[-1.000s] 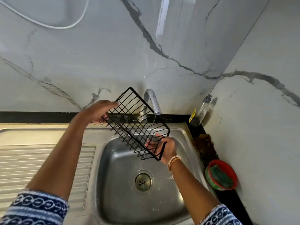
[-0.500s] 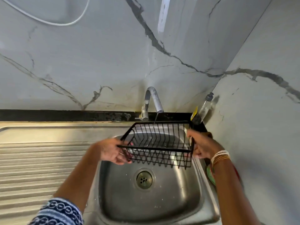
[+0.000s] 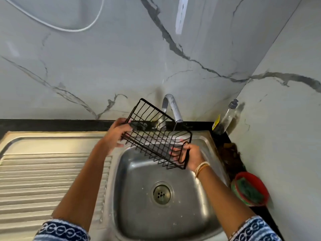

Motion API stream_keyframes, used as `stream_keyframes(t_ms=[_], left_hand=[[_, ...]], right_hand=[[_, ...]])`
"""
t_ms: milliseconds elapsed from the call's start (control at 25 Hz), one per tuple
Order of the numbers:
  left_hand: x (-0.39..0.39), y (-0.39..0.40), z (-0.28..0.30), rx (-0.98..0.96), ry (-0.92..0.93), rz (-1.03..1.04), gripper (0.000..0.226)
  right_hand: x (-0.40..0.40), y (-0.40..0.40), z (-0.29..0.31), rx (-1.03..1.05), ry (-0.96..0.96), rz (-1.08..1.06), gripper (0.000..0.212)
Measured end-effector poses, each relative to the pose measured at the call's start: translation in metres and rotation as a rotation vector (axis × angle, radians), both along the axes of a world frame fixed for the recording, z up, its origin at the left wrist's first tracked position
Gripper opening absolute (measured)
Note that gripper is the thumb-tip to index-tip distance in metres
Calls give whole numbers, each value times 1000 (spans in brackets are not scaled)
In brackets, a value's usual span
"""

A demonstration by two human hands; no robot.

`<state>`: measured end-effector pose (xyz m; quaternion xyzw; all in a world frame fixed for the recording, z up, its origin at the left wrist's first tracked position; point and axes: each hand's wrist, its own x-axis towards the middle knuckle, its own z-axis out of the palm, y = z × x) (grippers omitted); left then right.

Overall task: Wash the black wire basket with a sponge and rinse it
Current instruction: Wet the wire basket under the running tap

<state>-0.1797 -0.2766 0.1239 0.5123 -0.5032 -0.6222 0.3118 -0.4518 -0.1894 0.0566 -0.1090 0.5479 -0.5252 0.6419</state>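
- Head view, change: tilted again since half a second ago, when held level under the tap; black wire basket [image 3: 157,136] now slanted, far corner up by the left hand, near end down by the right, much like a second back.
- Head view, place: held in the air over the sink [image 3: 205,221], touching nothing but the hands; thin stream from the tap [image 3: 172,108] falling onto its upper right wires.
- Head view, left hand [image 3: 115,133]: gripping the raised left edge of the basket, fingers curled on the wire, somewhat blurred.
- Head view, right hand [image 3: 190,156]: clenched round the lower right end wall, fingertips showing through the mesh.
- Head view, sponge: green pad lying in the red bowl [image 3: 250,190] on the dark tabletop [image 3: 229,153] right of the sink, well apart from both hands.
- Head view, progress, as judgement: no suds visible on wires, sponge put aside, water running; scrubbing likely done, rinse under way.
- Head view, left to do: probably turning remaining sides under the stream, shaking off, setting down, perhaps on the ribbed drainboard [image 3: 52,180].
- Head view, other: soap bottle [image 3: 225,117] in the corner.
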Motion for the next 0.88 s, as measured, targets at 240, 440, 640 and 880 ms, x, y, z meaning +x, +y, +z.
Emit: stream_keyframes(t_ms=[240, 440, 640, 880], left_hand=[[-1, -14, 18, 380, -96, -127, 50], [-27, 34, -48, 624, 227, -172, 52], [-64, 63, -80, 534, 666, 5, 60], [-18, 9, -31, 119, 509, 121, 58]], right_hand=[[1, 48, 15, 241, 0, 178, 12], [-59, 54, 59, 353, 446, 83, 11], [-87, 3, 74, 38, 628, -65, 21], [-35, -38, 17, -156, 246, 32, 51]])
